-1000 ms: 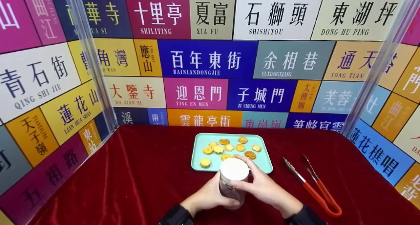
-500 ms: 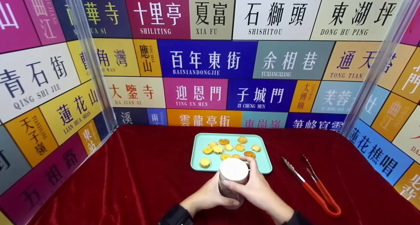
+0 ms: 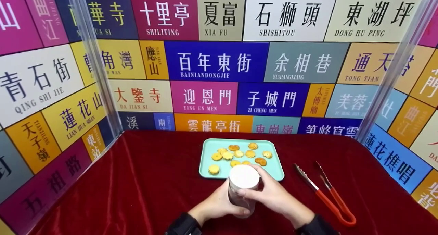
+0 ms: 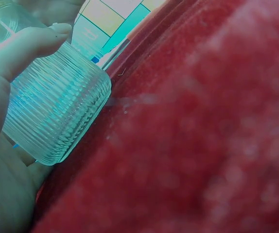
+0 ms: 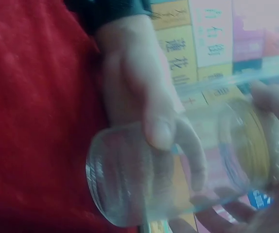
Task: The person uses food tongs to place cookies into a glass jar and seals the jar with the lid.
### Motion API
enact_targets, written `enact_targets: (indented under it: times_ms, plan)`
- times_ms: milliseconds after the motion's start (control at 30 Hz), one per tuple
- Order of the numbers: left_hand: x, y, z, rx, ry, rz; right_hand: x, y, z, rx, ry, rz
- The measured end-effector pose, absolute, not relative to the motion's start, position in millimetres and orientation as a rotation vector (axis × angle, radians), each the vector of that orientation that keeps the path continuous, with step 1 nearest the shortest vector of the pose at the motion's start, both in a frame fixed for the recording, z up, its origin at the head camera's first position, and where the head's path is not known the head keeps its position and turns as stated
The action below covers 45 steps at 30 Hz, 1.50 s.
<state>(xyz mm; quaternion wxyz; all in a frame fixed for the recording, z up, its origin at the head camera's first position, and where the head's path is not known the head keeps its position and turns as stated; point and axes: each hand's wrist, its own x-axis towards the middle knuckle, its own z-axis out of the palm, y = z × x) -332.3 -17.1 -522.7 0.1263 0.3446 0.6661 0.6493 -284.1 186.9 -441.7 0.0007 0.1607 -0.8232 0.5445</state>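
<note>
A clear ribbed glass jar (image 4: 61,107) with a white lid (image 3: 244,176) stands near the front middle of the table. My left hand (image 3: 213,203) grips the jar's body, its thumb across the near side in the head view. Around the lid curl the fingers and thumb of my right hand (image 3: 278,198). In the right wrist view the glass jar (image 5: 125,179) looks see-through, with the left hand (image 5: 134,82) wrapped round its lower part. Some of the fingers behind the jar are hidden in the head view.
Just behind the jar lies a mint-green tray (image 3: 207,144) bearing several cookies (image 3: 227,156). To the right rest metal tongs (image 3: 333,202) with red handles, spread apart. Dark red velvet cloth (image 3: 137,187) covers the table, and walls of coloured name panels (image 3: 215,62) surround it.
Over the last second my right hand has twisted round at the lid and swung back to nearly its earlier pose. My left hand and the jar have stayed in place.
</note>
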Motion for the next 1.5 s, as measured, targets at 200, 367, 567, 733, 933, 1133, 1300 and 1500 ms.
enact_targets:
  times_ms: [200,367,567,733,933,1133,1300,1500]
  plan:
    - [-332.9,-17.3,-522.7,1.024,1.937,1.891,-287.4,192.6,-441.4,0.547,-2.624,1.740]
    - [-333.5,-18.0,-523.4,1.005,1.937,1.888,-287.3,191.6,-441.4,0.544,-2.610,1.750]
    - [-334.0,-18.5,-525.0,0.988,1.943,1.884,-286.0,189.3,-441.1,0.514,-2.578,1.780]
    - [-334.1,-18.0,-525.5,0.984,1.930,1.888,-285.4,186.6,-440.5,0.491,-2.548,1.781]
    - [-333.9,-16.4,-523.9,1.009,1.930,1.890,-283.9,189.0,-430.8,0.422,-2.469,1.781]
    - [-332.8,-16.7,-522.2,1.010,1.979,1.858,-289.0,204.2,-417.0,0.326,-2.370,1.796]
    - [-334.2,-17.3,-523.2,1.016,1.991,1.847,-295.4,219.0,-408.4,0.292,-2.317,1.828]
    - [-335.2,-16.8,-524.1,1.033,1.987,1.847,-299.1,233.9,-403.9,0.220,-2.395,1.707]
